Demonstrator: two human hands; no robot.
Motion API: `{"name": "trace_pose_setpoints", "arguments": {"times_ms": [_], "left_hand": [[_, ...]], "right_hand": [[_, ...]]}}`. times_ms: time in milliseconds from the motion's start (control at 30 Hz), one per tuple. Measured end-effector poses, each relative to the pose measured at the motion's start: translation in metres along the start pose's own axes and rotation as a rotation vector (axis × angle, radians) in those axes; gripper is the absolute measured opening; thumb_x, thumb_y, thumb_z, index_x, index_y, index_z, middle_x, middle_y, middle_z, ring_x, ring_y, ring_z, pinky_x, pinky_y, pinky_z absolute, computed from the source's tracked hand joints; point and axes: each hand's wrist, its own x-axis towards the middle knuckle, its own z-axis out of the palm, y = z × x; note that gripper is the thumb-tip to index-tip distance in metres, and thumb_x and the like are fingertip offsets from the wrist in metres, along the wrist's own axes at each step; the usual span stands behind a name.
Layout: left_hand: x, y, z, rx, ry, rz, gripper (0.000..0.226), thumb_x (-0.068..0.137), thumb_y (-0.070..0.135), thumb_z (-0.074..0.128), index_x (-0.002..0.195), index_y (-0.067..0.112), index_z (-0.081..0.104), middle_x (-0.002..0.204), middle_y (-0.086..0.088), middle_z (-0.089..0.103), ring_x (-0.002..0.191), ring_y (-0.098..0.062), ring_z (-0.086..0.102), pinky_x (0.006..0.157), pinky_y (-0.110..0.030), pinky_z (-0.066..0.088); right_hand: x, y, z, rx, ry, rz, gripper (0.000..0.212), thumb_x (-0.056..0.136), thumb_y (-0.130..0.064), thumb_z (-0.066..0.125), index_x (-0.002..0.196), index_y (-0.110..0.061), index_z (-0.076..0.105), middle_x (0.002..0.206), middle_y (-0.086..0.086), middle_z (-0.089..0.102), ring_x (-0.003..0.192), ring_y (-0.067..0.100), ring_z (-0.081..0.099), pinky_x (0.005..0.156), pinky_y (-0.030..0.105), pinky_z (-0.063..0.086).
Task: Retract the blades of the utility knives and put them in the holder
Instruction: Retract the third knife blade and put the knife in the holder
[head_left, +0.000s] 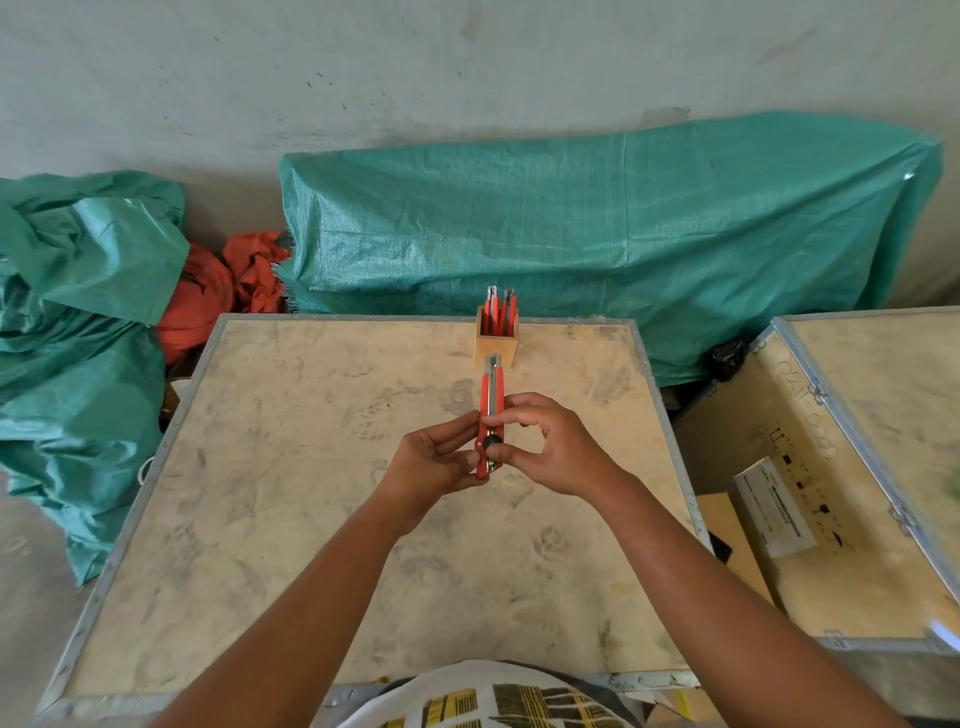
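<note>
Both hands, left hand (441, 457) and right hand (545, 447), are clenching their grip on the utility knife (491, 421), so a thumb slipping off the black knob (491, 443) risks sliding fingers forward of the grip toward the blade end (492, 362).

One red utility knife (491, 415) in my hands, the rest already standing in the wooden holder (496, 345).

I hold the knife above the tabletop, its long axis pointing away from me toward the holder, metal nose end (492, 362) farthest out and overlapping the holder's front in my view. Its black locking wheel (491, 442) sits near the back end, facing up. The square, light-wood holder stands upright near the tabletop's far edge, with several red knives (500, 312) upright inside, ends poking above its rim.
</note>
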Motion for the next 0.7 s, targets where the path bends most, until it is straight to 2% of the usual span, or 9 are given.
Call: {"name": "trace_pose_setpoints", "arguments": {"times_ms": [100,200,267,367,433,600,700], "left_hand": [[-0.002,0.001,0.003,0.011,-0.017,0.012,0.050,0.089,-0.012,0.061,0.133,0.013,0.061,0.129,-0.001,0.069,0.103,-0.032,0.073,0.084,-0.038,0.062],[-0.006,0.001,0.005,0.014,-0.022,0.011,0.051,0.088,-0.009,0.065,0.134,0.012,0.060,0.127,-0.001,0.070,0.104,-0.033,0.073,0.085,-0.039,0.061],[-0.008,0.000,0.005,0.010,-0.010,0.008,0.050,0.088,-0.009,0.065,0.134,0.011,0.061,0.124,0.001,0.072,0.103,-0.032,0.073,0.084,-0.039,0.062],[-0.011,-0.001,0.002,0.010,-0.002,0.016,0.050,0.089,-0.012,0.062,0.133,0.012,0.061,0.124,0.001,0.072,0.102,-0.032,0.074,0.082,-0.038,0.062],[-0.014,0.000,0.003,0.017,-0.014,0.027,0.051,0.090,-0.013,0.061,0.132,0.015,0.061,0.125,0.001,0.071,0.102,-0.031,0.074,0.082,-0.037,0.062],[-0.019,0.002,0.007,0.025,-0.006,0.038,0.050,0.087,-0.009,0.065,0.132,0.013,0.062,0.127,0.000,0.070,0.101,-0.029,0.074,0.081,-0.036,0.062],[-0.022,0.004,0.007,0.041,-0.006,0.030,0.051,0.088,-0.012,0.063,0.132,0.014,0.062,0.124,0.000,0.072,0.100,-0.029,0.075,0.080,-0.036,0.063]], "right_hand": [[0.000,0.003,0.001,0.018,0.016,0.026,0.023,0.078,-0.030,0.085,0.099,-0.025,0.079,0.121,-0.008,0.065,0.115,0.004,0.060,0.096,0.017,0.045],[-0.001,0.002,0.003,-0.004,0.037,0.024,0.027,0.073,-0.038,0.088,0.092,-0.023,0.076,0.114,-0.008,0.065,0.106,0.005,0.061,0.090,0.021,0.050],[-0.003,0.000,0.002,0.016,0.020,0.017,0.029,0.073,-0.038,0.087,0.096,-0.024,0.076,0.115,-0.010,0.066,0.105,0.002,0.059,0.087,0.013,0.047],[-0.007,-0.003,-0.002,0.045,-0.011,0.008,0.029,0.078,-0.030,0.085,0.106,-0.027,0.078,0.122,-0.012,0.065,0.108,-0.012,0.055,0.087,0.000,0.038],[-0.008,-0.003,-0.001,0.050,0.016,0.003,0.024,0.078,-0.026,0.086,0.101,-0.024,0.080,0.121,-0.009,0.066,0.110,-0.012,0.056,0.087,-0.002,0.037],[-0.012,-0.009,0.005,0.052,0.125,-0.006,0.027,0.069,-0.031,0.091,0.087,-0.017,0.076,0.112,-0.007,0.068,0.098,-0.005,0.058,0.077,0.003,0.041],[-0.015,-0.012,0.004,0.113,0.144,0.031,0.024,0.076,-0.034,0.086,0.094,-0.022,0.076,0.111,-0.010,0.070,0.096,-0.002,0.061,0.072,0.010,0.044]]}}
